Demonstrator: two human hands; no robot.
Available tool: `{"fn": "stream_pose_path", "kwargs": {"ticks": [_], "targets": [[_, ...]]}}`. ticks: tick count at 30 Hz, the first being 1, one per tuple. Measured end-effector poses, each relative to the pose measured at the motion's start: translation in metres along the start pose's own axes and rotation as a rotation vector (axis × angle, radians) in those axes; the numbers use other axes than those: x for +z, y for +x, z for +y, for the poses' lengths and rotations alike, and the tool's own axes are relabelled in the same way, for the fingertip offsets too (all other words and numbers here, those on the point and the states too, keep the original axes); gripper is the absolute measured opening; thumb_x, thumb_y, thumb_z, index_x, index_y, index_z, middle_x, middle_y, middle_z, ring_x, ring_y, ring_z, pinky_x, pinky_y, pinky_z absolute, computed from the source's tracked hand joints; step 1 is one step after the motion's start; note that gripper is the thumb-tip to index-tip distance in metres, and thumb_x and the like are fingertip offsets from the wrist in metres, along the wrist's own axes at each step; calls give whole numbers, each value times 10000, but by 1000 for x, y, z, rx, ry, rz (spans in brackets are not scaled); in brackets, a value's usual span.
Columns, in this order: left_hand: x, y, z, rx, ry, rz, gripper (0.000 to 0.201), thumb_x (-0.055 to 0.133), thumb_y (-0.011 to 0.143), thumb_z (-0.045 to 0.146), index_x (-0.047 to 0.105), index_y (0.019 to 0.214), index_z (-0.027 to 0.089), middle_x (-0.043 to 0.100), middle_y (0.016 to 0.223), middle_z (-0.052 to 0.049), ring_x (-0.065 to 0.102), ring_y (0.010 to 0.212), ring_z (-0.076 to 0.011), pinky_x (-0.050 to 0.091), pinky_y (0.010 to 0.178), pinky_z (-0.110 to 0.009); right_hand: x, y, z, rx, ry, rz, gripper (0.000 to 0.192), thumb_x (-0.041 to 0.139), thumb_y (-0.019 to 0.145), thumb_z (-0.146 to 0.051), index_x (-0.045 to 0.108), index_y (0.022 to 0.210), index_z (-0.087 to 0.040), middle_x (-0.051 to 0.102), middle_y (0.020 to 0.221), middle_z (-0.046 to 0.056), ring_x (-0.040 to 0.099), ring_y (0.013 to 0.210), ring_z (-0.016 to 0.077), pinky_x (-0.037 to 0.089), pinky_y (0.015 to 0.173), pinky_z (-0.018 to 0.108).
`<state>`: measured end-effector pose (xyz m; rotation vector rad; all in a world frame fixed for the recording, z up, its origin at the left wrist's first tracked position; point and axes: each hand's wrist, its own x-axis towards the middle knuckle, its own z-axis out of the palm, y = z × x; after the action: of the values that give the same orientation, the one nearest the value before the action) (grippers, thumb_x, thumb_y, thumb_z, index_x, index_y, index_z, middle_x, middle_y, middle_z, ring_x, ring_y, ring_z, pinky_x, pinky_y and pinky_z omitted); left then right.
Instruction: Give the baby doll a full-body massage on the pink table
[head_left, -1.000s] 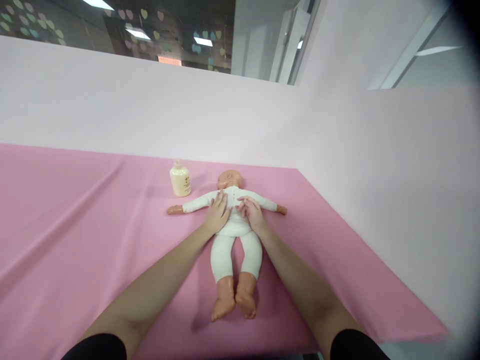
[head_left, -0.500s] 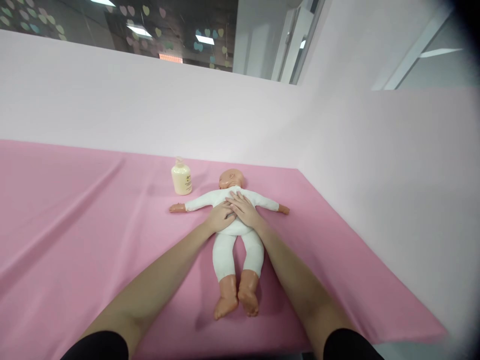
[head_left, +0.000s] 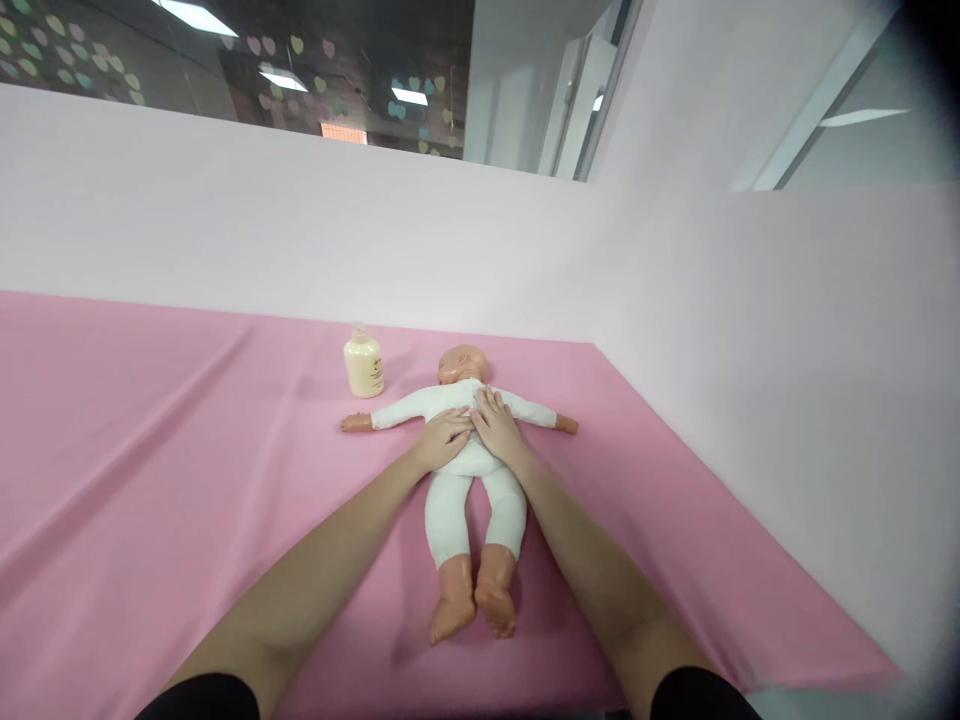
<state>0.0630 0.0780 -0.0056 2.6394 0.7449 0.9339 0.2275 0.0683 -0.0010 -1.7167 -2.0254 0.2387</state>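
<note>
A baby doll (head_left: 471, 462) with a white cloth body lies on the pink-covered table, arms spread wide and feet toward me. Its head is turned to the left side. My left hand (head_left: 444, 440) rests flat on the left of its torso, fingers stretched out. On the right of the torso lies my right hand (head_left: 496, 425), also flat, with its fingers pointing up toward the chest. The two hands meet near the middle of the torso and hide part of it. Neither hand grips anything.
A cream-coloured pump bottle (head_left: 364, 366) stands upright beyond the doll's left-side arm. The pink cover (head_left: 187, 440) has long creases on the left. White walls (head_left: 300, 230) border the table at the back and right, with a window (head_left: 360, 70) above.
My right hand has slid to the right across the doll's torso, off the left fingers it overlapped. The left hand stays on the torso. The view has tilted up slightly.
</note>
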Motion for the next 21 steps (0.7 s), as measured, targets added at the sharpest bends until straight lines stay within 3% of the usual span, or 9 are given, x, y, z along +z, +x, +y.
{"fn": "stream_pose_path", "kwargs": {"ticks": [10, 15, 21], "targets": [[2, -1, -7, -14, -49, 30, 329, 368, 906, 252, 680, 1006, 224, 657, 1134, -27, 468, 1245, -223, 350, 1063, -477, 0, -22, -19, 182, -89, -11, 616, 290, 951, -388, 215, 1432, -10, 162, 1485, 257, 163, 1377, 375, 208, 1079, 517], [0, -1, -6, -48, -84, 34, 350, 345, 916, 273, 668, 1047, 240, 644, 1161, -22, 463, 1248, -220, 349, 1057, -485, -1, -34, -35, 183, -168, 13, 598, 312, 936, -349, 296, 1386, 45, 260, 1444, 283, 234, 1359, 365, 194, 1085, 502], [4, -2, -9, -66, -118, 108, 377, 323, 920, 278, 614, 1147, 205, 586, 1251, -55, 476, 1231, -194, 346, 1065, -461, -2, -45, -56, 122, -273, -72, 643, 344, 909, -329, 297, 1350, 137, 276, 1409, 338, 253, 1342, 392, 191, 1089, 486]]}}
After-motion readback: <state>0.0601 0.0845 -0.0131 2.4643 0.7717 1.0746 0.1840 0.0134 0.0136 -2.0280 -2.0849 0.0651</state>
